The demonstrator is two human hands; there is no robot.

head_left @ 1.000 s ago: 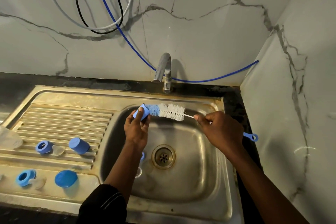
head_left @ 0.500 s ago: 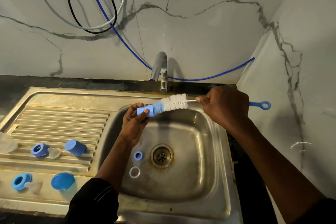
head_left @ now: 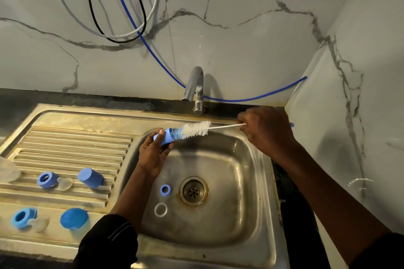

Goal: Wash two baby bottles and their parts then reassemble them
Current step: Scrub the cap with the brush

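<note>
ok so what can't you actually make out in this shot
All in the head view:
- The brush tip is hidden inside the blue cap that the left hand holds.
- The brush's handle end is covered by the right hand; only a blue sliver shows past it.
- The clear item is cut off by the picture's left edge; whether it is a bottle cannot be told.

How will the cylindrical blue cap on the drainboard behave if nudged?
The blue cap lies on its side, so it would probably roll, though the drainboard ridges may check it. It looks like plastic, so likely light and stiff.
</note>
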